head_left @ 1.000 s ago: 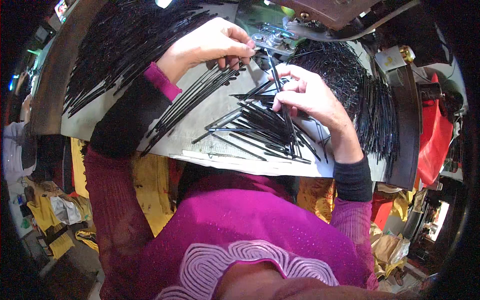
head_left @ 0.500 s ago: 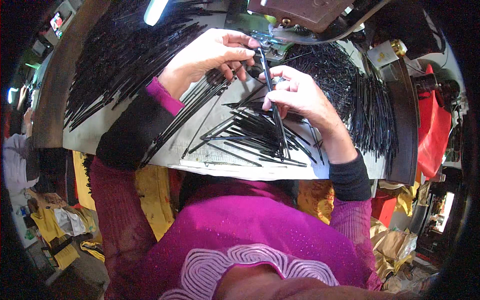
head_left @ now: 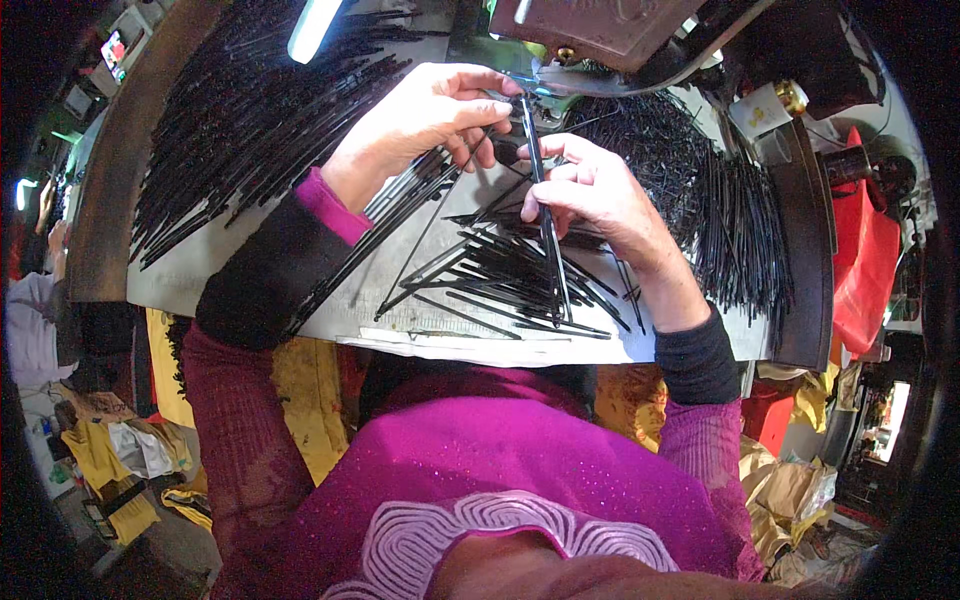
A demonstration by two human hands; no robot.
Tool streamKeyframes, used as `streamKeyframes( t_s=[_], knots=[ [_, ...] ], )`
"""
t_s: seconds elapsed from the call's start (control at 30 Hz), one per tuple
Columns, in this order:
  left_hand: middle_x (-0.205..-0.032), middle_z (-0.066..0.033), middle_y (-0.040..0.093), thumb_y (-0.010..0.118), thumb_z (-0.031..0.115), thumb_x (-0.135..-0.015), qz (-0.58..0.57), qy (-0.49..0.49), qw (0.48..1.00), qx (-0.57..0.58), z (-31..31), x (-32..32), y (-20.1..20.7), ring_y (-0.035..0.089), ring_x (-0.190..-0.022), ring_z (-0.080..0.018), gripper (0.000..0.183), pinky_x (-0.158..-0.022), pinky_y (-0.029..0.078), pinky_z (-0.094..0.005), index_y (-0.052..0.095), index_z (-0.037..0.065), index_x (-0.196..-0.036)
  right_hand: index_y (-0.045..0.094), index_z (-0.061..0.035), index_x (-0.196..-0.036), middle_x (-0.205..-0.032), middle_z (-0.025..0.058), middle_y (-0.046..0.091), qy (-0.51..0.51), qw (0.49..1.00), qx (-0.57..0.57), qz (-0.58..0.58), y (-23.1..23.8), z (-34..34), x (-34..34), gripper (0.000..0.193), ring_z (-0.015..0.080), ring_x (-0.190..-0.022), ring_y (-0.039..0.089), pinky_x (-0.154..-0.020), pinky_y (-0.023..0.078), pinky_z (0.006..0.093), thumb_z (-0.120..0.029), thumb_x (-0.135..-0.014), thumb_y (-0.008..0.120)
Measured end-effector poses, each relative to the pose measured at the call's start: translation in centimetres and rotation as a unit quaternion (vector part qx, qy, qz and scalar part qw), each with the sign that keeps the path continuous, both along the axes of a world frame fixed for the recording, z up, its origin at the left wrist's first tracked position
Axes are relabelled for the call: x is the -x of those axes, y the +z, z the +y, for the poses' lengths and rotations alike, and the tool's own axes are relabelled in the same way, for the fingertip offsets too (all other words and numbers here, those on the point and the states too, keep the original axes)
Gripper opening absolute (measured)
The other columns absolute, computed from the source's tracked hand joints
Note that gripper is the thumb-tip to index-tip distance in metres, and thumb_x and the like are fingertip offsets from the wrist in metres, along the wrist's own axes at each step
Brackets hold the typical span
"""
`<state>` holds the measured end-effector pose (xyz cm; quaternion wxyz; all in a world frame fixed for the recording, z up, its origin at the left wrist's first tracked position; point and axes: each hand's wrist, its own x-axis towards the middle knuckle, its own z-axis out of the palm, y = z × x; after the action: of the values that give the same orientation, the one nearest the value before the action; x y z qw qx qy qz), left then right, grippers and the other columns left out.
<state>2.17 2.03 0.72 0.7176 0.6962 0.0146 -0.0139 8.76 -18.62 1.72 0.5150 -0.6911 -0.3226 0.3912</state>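
Observation:
A long, thin black strip runs down from below the sewing machine toward me. My left hand pinches its upper end between thumb and fingers, close to the machine's foot area. Lower down, my right hand grips the same strip between thumb and fingers. Several loose black strips lie crossed on the pale work surface under the hands. Another bundle of thin strips slants beneath my left hand and wrist. The needle cannot be made out.
A big heap of black strips covers the left side of the table. More strips are piled at the right, near a thread cone. A bright lamp hangs at the top. Red cloth or bag material hangs beyond the table's right edge.
Very little differs. Both hands keep their hold on the strip, and the view has shifted slightly, with the machine a little higher in it.

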Motion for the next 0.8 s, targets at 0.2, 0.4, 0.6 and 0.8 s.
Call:
streamKeyframes(
  t_s=[0.2, 0.4, 0.6, 0.8],
  knots=[
    [-0.080, -0.0053, 0.059, 0.061, 0.018, -0.083, -0.011, 0.017, 1.000, -0.012, -0.8, -0.3, 0.6, 0.058, -0.055, -0.0097, 0.037, -0.044, 0.044, -0.0172, 0.052, -0.001, -0.114, 0.050, -0.0008, -0.112, -0.074, 0.0077, 0.065, -0.024, 0.999, -0.023, 0.006, -0.2, 0.1, -0.1, 0.037, 0.0087, -0.055, 0.055, -0.051, 0.045, 0.0204, -0.014, -0.079, 0.059],
    [-0.078, -0.0064, 0.060, 0.060, 0.018, -0.084, -0.028, 0.034, 0.999, -0.026, -1.0, -0.8, 0.4, 0.058, -0.052, -0.0089, 0.038, -0.044, 0.044, -0.0164, 0.051, -0.002, -0.115, 0.050, -0.0008, -0.111, -0.073, 0.0082, 0.065, -0.046, 0.998, -0.038, 0.021, -0.5, 0.3, -0.3, 0.036, 0.0091, -0.055, 0.056, -0.049, 0.045, 0.0205, -0.014, -0.079, 0.060],
    [-0.075, -0.0074, 0.060, 0.061, 0.020, -0.083, -0.005, 0.020, 0.999, -0.049, -0.8, -1.1, 0.7, 0.056, -0.049, -0.0089, 0.039, -0.043, 0.043, -0.0172, 0.051, -0.001, -0.114, 0.051, 0.0003, -0.110, -0.074, 0.0101, 0.066, -0.066, 0.996, -0.046, 0.035, -1.1, 0.5, -0.2, 0.034, 0.0104, -0.055, 0.057, -0.049, 0.046, 0.0223, -0.010, -0.079, 0.060],
    [-0.065, -0.0057, 0.058, 0.062, 0.023, -0.082, 0.018, 0.052, 0.998, -0.033, -0.7, -1.1, 0.5, 0.054, -0.043, -0.0085, 0.029, -0.039, 0.040, -0.0180, 0.057, -0.001, -0.098, 0.050, 0.0003, -0.108, -0.076, 0.0100, 0.065, -0.080, 0.992, -0.048, 0.084, -1.1, 0.6, 0.1, 0.032, 0.0116, -0.058, 0.059, -0.051, 0.049, 0.0236, -0.012, -0.080, 0.060]
  ],
)
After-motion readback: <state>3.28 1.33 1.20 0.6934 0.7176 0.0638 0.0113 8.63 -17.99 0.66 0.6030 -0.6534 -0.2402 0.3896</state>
